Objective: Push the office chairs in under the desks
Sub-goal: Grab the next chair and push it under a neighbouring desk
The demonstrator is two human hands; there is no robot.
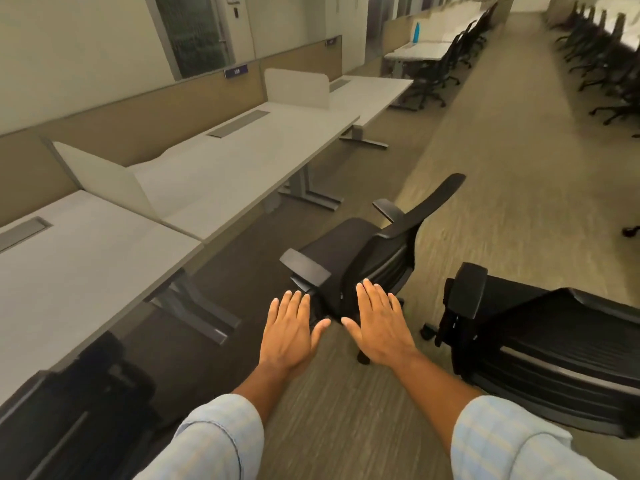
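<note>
A black office chair (349, 251) stands in the aisle just off the white desks (242, 157), its seat turned toward them and its back to the right. My left hand (291, 330) and my right hand (381, 327) are held out flat with fingers spread, just in front of the chair's near edge. Neither hand holds anything. A second black chair (540, 344) stands to my right, close by. A third chair (100, 386) sits dark under the near desk (69, 265) at lower left.
A row of white desks with low dividers (104, 181) runs along the left wall. More black chairs (440, 71) line the far desks and the right side (616, 81). A blue bottle (416, 32) stands on a far desk. Carpeted aisle runs down the middle.
</note>
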